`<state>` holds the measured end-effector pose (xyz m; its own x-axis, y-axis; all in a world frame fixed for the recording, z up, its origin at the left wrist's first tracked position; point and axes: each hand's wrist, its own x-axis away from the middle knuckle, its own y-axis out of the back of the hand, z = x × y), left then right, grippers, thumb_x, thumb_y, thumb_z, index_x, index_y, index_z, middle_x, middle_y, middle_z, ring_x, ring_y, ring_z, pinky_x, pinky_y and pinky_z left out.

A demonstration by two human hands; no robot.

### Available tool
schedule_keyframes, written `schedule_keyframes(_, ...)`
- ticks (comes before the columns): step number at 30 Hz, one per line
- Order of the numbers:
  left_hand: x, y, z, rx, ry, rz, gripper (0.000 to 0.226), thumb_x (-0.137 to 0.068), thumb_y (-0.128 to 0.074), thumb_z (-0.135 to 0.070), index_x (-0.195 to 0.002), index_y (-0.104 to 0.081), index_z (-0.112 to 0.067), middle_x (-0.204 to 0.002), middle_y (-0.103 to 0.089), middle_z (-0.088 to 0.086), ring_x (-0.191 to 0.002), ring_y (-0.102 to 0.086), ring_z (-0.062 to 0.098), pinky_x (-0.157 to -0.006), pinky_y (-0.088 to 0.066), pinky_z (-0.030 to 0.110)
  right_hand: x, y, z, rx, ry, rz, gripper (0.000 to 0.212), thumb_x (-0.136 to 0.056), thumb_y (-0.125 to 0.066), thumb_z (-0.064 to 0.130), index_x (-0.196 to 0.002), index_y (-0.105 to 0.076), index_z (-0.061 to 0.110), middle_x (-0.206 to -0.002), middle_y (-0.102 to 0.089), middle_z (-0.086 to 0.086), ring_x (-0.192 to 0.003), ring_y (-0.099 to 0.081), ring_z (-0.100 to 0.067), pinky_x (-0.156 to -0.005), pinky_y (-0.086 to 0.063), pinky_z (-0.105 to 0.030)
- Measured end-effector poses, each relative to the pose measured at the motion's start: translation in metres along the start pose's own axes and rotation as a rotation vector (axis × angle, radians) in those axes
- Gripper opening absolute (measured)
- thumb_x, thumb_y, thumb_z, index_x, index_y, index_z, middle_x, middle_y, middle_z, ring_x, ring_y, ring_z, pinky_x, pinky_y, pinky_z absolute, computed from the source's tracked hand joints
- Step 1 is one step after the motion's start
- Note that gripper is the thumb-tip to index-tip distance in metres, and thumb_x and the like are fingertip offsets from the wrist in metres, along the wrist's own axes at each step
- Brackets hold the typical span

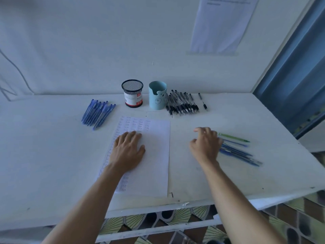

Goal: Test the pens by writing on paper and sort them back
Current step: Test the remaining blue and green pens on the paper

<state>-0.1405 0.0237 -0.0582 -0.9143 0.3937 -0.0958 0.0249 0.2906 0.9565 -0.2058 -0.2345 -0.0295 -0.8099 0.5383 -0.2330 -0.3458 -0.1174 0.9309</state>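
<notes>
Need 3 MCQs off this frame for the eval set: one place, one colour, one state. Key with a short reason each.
1. The mesh cup stands: A) on the floor B) just left of the teal cup C) on a chair.
2. The farthest pen in the loose pile on the right is: A) red B) orange C) green.
3. The left hand: A) lies flat on the paper B) grips a pen C) is raised in the air.
Key: 1 B, the cups stand side by side; 2 C, it is green, at the pile's far edge; 3 A, straight fingers, palm down on the sheet.
</notes>
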Motion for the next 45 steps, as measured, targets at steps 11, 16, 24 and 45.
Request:
schedule_keyframes(11,0.002,0.003,0.000,0.021,-0.001,-0.013,0.075,-0.083,-0.019,-0.059,-0.143,-0.045,-0.023,-0.153,-0.041,-0.002,-0.143,-0.028,0.023,-0.119,-0.017,0.038,-0.009,0.004,-0.037,0.108,-0.047,0.041,0.033,-0.093,-0.055,0.009,-0.118,-0.068,0.027,-0.123,-0.060,0.000,-0.111,-0.054,-0.026,-0.090,-0.028,-0.038)
schedule_keyframes(16,0.002,0.003,0.000,0.031,-0.003,-0.024,0.077,-0.082,-0.019,-0.060,-0.143,-0.047,-0.022,-0.151,-0.043,-0.002,-0.142,-0.030,0.023,-0.118,-0.019,0.039,-0.007,-0.005,-0.042,0.040,-0.011,-0.029,0.036,-0.089,-0.056,0.001,-0.117,-0.066,0.022,-0.114,-0.066,-0.004,-0.104,-0.059,-0.030,-0.088,-0.029,-0.039)
schedule_keyframes(24,0.002,0.002,0.001,0.019,-0.003,-0.016,0.077,-0.082,-0.018,-0.060,-0.143,-0.047,-0.023,-0.152,-0.042,-0.002,-0.141,-0.029,0.023,-0.117,-0.018,0.039,-0.013,-0.013,-0.047,-0.031,0.045,-0.055,0.042,-0.079,-0.060,-0.012,-0.109,-0.069,0.017,-0.096,-0.073,-0.007,-0.099,-0.059,-0.033,-0.085,-0.033,-0.038)
schedule_keyframes(45,0.001,0.004,0.003,0.105,0.038,0.003,0.066,-0.086,-0.035,-0.054,-0.144,-0.048,-0.026,-0.154,-0.041,-0.005,-0.144,-0.027,0.021,-0.118,-0.016,0.036,-0.004,-0.006,0.095,-0.599,0.092,0.243,0.024,-0.093,-0.056,0.005,-0.111,-0.072,0.009,-0.109,-0.074,-0.005,-0.102,-0.068,-0.019,-0.087,-0.044,-0.016)
